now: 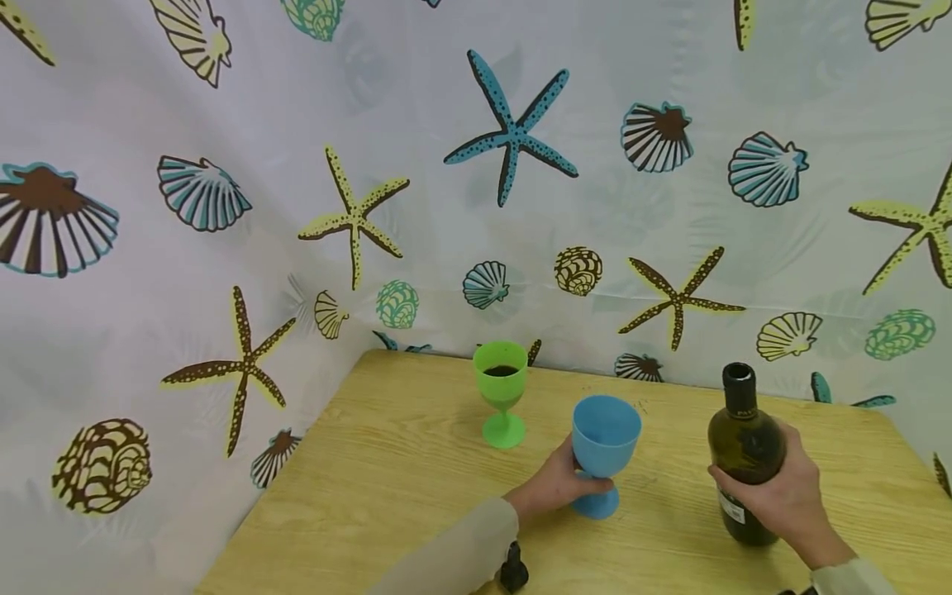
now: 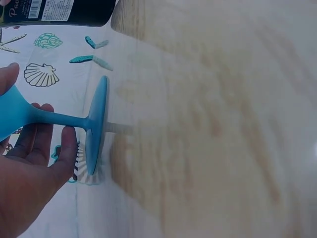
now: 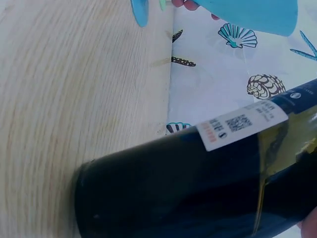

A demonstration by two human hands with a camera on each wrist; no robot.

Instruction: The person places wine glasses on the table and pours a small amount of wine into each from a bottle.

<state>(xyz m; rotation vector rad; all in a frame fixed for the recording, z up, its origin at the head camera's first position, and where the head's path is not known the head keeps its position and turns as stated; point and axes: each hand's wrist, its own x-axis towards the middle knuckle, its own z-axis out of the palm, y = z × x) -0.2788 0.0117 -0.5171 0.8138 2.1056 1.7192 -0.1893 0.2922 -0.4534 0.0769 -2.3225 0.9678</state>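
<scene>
My left hand (image 1: 554, 489) holds a blue plastic goblet (image 1: 604, 459) round the stem, just under the bowl. The goblet is upright, and its round foot (image 2: 96, 129) is right at the tabletop in the left wrist view. To the right, my right hand (image 1: 794, 487) grips a dark glass wine bottle (image 1: 746, 442) round its body. The bottle stands upright with its mouth uncovered, and a white label (image 3: 242, 124) with printed codes shows low on its side. Behind the blue goblet, a green goblet (image 1: 500, 388) with dark liquid inside stands untouched.
Everything is on a light wooden table (image 1: 387, 463). A white curtain (image 1: 416, 99) printed with starfish and shells hangs along the table's back and left side.
</scene>
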